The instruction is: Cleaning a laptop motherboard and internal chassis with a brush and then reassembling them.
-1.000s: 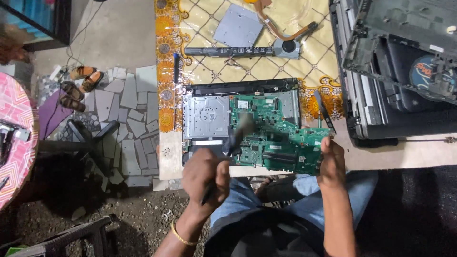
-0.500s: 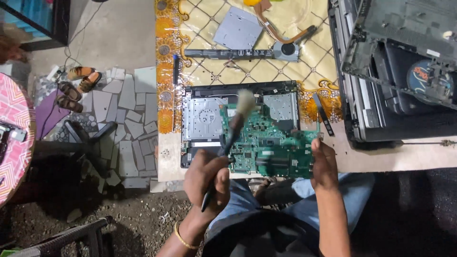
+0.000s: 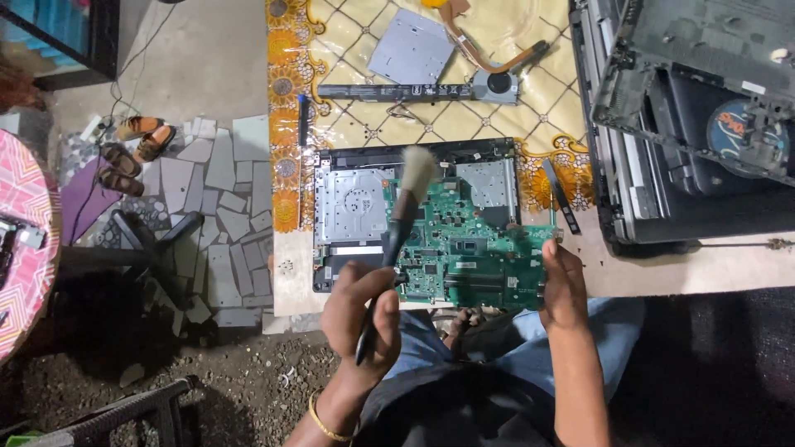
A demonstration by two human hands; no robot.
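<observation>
Seen from the head camera, a person sits at a low work surface, both hands on an opened laptop. The left hand (image 3: 362,310) is closed around the dark handle of a brush (image 3: 399,223), which slants up and to the right so that its pale bristles rest over the upper left part of a green circuit board (image 3: 472,248). The right hand (image 3: 565,285) grips the board's right edge, fingers curled onto it. The board lies tilted on the black laptop base (image 3: 348,207), which sits at the near edge of a yellow patterned mat (image 3: 286,124). A gold bangle (image 3: 325,422) circles the left wrist.

Farther back on the mat lie a grey square plate (image 3: 411,47), a long black bar (image 3: 389,91) and a cooling fan with copper pipe (image 3: 497,79). To the right stands a stack of dark laptop shells (image 3: 687,124). At left, sandals (image 3: 132,145) rest on broken paving, beside a pink patterned table (image 3: 25,248).
</observation>
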